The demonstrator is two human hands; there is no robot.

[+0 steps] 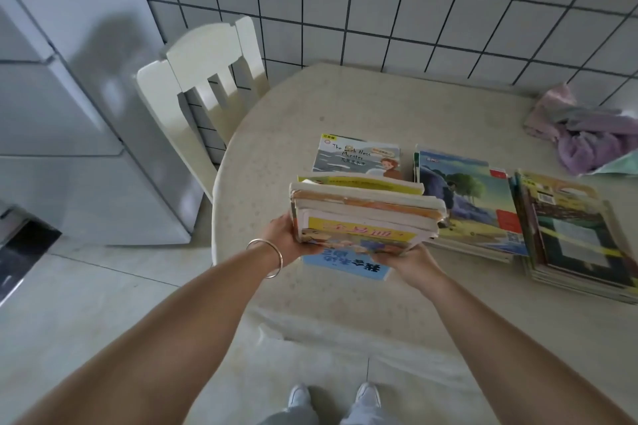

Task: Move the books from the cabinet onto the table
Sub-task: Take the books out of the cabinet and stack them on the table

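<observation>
Both forearms reach out, and the left hand [288, 235] and right hand [409, 260] clamp their fingers on the near ends of a stack of books [362, 214], likely to keep it level above the round bench [276, 121]. Beyond the fingers lies a Loch Ness Monster book [355, 153]; to their right, two book piles [483, 203]. A white chair [203, 72] and tiled wall [414, 3] stand behind.

Single head-worn wide-angle view, looking forward and steeply down, near the table [345, 107], floor below
</observation>
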